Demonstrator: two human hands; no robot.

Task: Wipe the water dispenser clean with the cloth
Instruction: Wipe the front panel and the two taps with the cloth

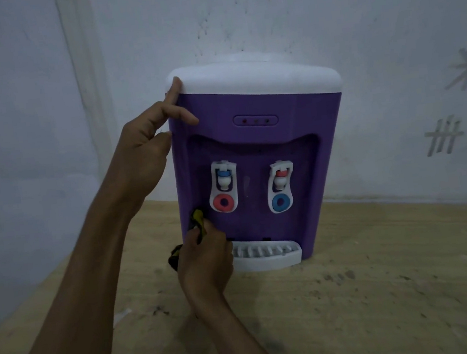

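Note:
A purple water dispenser (302,128) with a white top stands on a wooden table (385,290), its front with two white taps facing me. My left hand (147,148) rests against the dispenser's upper left edge, forefinger up on the white top and thumb across the purple front. My right hand (207,264) grips a bunched yellow and black cloth (197,218) and presses it on the lower left of the front, beside the left tap (223,186). Another part of the cloth hangs out left of my fist.
A white drip tray (267,256) juts from the dispenser's base, right beside my right hand. The right tap (280,186) sits further over. A pale scratched wall (384,28) stands close behind. The tabletop is stained and dusty.

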